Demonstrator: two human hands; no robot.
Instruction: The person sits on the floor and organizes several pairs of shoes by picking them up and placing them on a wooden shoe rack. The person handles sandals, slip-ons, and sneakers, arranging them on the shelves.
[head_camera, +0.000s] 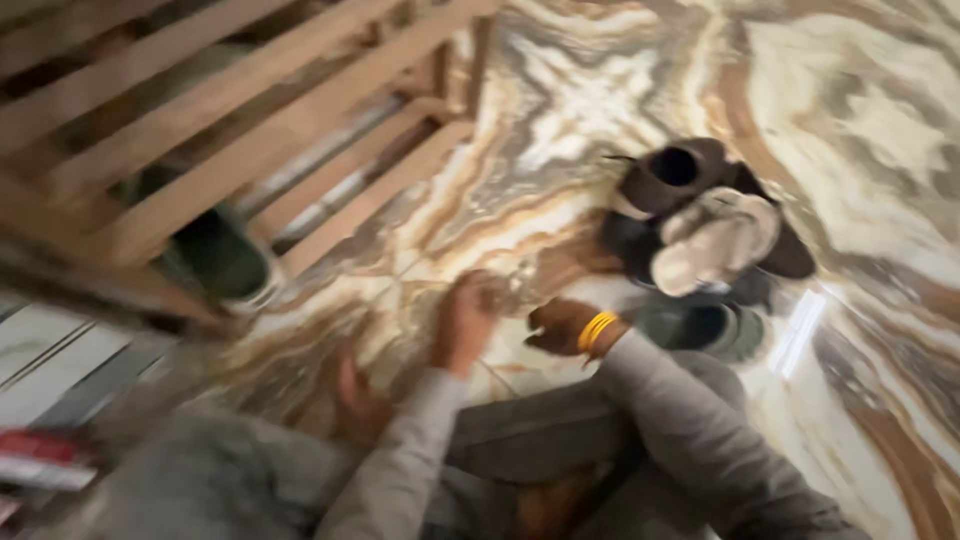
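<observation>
The whole picture is motion-blurred. My left hand reaches forward low over the veined marble floor, in a grey sleeve. My right hand is a hand's width to its right, fingers curled, with yellow bangles on the wrist. A thin pale line, perhaps a thread, runs across the floor toward my left hand. Blur hides whether either hand holds anything. My grey-clad legs are folded under my arms, and a bare foot shows beside my left forearm.
A heap of shoes and sandals lies just beyond my right hand. A slatted wooden frame fills the upper left, with a dark green shoe beneath it. A red and white object sits at the left edge.
</observation>
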